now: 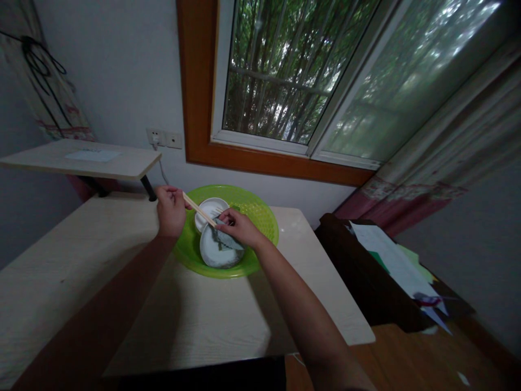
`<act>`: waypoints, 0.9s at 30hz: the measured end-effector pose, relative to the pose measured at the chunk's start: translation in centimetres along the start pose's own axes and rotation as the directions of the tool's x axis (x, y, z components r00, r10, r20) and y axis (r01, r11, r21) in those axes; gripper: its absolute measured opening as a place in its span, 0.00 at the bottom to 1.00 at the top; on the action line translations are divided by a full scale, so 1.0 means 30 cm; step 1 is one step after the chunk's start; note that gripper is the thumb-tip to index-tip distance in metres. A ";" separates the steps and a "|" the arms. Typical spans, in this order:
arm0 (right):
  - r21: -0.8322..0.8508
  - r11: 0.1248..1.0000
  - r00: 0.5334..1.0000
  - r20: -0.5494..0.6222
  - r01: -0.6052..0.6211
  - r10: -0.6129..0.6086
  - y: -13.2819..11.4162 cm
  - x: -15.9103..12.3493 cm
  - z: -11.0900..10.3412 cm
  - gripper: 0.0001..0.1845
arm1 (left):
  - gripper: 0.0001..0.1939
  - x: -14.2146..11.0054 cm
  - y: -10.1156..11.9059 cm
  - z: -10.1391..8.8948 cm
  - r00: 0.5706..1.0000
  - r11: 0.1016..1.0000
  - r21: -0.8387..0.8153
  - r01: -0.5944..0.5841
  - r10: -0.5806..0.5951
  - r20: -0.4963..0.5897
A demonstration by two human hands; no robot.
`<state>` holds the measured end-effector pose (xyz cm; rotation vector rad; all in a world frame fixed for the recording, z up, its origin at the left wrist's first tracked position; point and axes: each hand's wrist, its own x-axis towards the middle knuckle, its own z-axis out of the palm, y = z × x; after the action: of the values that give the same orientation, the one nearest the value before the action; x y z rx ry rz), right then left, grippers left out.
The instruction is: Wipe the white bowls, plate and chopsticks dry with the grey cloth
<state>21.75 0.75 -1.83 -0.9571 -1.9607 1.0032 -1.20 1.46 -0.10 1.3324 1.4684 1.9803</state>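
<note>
My left hand (169,210) is closed around one end of a pair of light wooden chopsticks (197,209). They slant down to the right, over the bowls. At their other end, my right hand (240,227) pinches a grey-green cloth (228,240) against them. The cloth's loose part droops over a white bowl (214,254), which sits tilted at the front of a round green plastic basin (266,228). Behind it is a second white bowl (209,207), partly covered by the chopsticks. Pale prongs, perhaps of a fork, show just beside my right fingers.
Under the basin is a pale wooden table (228,315). A raised shelf (134,165) on black legs stands at the left. Behind are a wall socket (165,138) and a wood-framed window (280,168). Papers (391,260) lie on dark furniture (345,260) at the right.
</note>
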 end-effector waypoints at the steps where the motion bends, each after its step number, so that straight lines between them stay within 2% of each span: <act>1: 0.007 1.000 1.000 -0.001 0.003 -0.003 0.003 0.001 0.000 0.18 | 0.07 -0.002 0.000 0.001 1.000 1.000 -0.001 0.000 0.000 0.019; 6: 0.055 0.998 1.000 -0.024 0.008 -0.007 0.011 0.011 0.002 0.19 | 0.10 -0.008 -0.012 0.016 0.987 0.999 -0.012 -0.039 0.040 0.158; 8: 0.078 0.997 0.999 -0.036 0.005 -0.002 0.008 0.014 0.002 0.20 | 0.11 -0.014 -0.012 0.026 0.974 0.999 -0.041 -0.017 0.026 0.226; 12: 0.097 0.995 0.995 -0.098 0.027 -0.017 0.000 0.017 0.000 0.19 | 0.17 -0.034 0.008 0.044 0.919 0.993 -0.101 0.064 -0.019 0.393; 15: 0.099 0.995 0.989 -0.145 0.032 -0.017 -0.006 0.017 -0.003 0.20 | 0.20 -0.048 0.026 0.046 0.881 0.993 -0.083 0.086 -0.037 0.472; 19: 0.130 0.990 0.983 -0.181 0.052 -0.028 -0.015 0.016 -0.006 0.18 | 0.21 -0.051 0.036 0.039 0.851 0.993 -0.052 0.102 -0.060 0.522; 23: 0.135 0.987 0.984 -0.166 0.087 -0.064 -0.020 0.016 -0.009 0.16 | 0.18 -0.047 0.033 0.034 0.859 0.992 -0.048 0.113 -0.074 0.506; 27: 0.027 0.991 0.979 -0.162 0.128 -0.122 -0.014 0.020 -0.013 0.12 | 0.18 -0.042 0.024 0.030 0.859 0.993 -0.045 0.113 -0.075 0.507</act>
<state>21.68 1.20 -1.14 -0.8549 -1.8382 0.8617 0.35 0.76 -0.05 1.5600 1.1683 1.4497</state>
